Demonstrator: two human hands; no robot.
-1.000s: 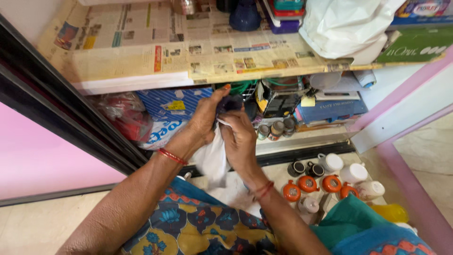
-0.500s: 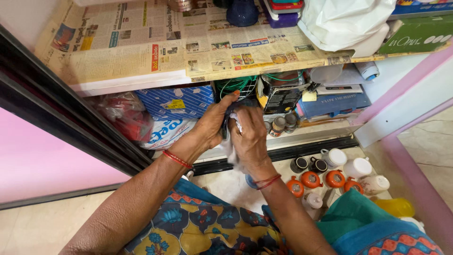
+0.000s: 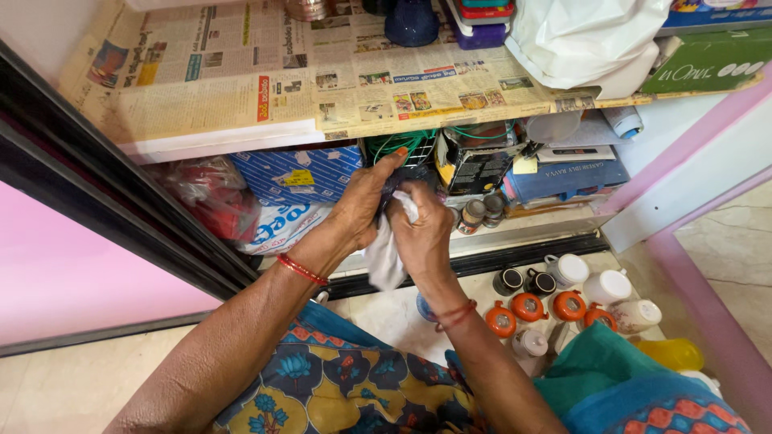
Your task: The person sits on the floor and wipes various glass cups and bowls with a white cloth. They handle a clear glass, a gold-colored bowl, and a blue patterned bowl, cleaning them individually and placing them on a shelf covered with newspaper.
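Note:
Both my hands are together in front of the lower shelf opening. My left hand (image 3: 359,210) cups a small dark object (image 3: 400,178), which my fingers mostly hide. My right hand (image 3: 424,233) presses a white cloth (image 3: 384,259) against that object, and the cloth hangs down between my wrists. A red bangle sits on each wrist. What the dark object is cannot be made out.
A shelf lined with newspaper (image 3: 241,88) carries a white plastic bag (image 3: 587,36) and a green box (image 3: 708,64). Below it are blue printed packets (image 3: 293,181), a red bag (image 3: 213,201), boxes and small jars (image 3: 481,213). Several cups and orange-lidded pots (image 3: 555,304) stand on the floor at the right.
My hands have stayed together at the shelf and shifted a little to the right. The cloth has been turned around the dark object, and less of it hangs below.

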